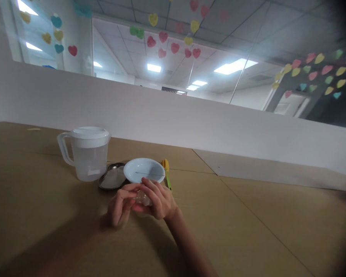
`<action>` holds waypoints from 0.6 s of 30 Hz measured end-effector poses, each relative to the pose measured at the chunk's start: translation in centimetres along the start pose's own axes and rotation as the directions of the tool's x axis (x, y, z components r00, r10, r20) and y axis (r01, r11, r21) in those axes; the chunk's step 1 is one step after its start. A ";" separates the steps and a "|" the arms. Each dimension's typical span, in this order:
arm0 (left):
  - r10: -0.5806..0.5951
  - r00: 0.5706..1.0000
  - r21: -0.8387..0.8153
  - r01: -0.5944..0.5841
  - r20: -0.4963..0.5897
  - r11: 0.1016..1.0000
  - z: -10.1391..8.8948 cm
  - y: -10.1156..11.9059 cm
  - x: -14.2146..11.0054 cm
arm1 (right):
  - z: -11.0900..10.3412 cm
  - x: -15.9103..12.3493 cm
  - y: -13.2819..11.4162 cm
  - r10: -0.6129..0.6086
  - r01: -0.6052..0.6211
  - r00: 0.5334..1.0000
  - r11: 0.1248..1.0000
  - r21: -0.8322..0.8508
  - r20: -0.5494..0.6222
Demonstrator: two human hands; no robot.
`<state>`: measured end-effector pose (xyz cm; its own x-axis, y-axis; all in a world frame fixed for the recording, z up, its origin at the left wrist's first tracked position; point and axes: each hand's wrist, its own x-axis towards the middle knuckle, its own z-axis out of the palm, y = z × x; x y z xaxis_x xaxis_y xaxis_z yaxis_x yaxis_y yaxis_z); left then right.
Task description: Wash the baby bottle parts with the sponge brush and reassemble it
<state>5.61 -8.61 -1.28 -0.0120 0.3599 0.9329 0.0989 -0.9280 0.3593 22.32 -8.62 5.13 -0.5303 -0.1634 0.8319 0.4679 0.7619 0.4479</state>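
My left hand [119,207] and my right hand [158,200] meet over the brown table [248,227], both closed around a small clear object [142,198], perhaps a little glass; I cannot make out what it is. Just behind my fingers stands a white bowl [144,169] with a thin stick lying across its inside. A yellow-tipped tool with a green handle [166,171] lies at the bowl's right. To the bowl's left rests a small metal dish [113,177].
A translucent plastic jug [88,154] with a white lid and a handle on its left stands left of the dish. A low white partition [190,123] runs behind the table, with glass above it carrying coloured heart stickers.
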 end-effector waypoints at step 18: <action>-0.285 0.888 0.205 0.222 0.361 0.953 0.3 -1.8 0.3 | 1.2 -2.5 0.0 0.765 -0.776 0.548 0.616 0.136 -0.337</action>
<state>5.76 -6.77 -1.65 0.3200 0.6190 0.7173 0.2960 -0.7845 0.5449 22.82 -7.46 2.66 0.3054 0.2825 0.9093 0.6037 0.6811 -0.4143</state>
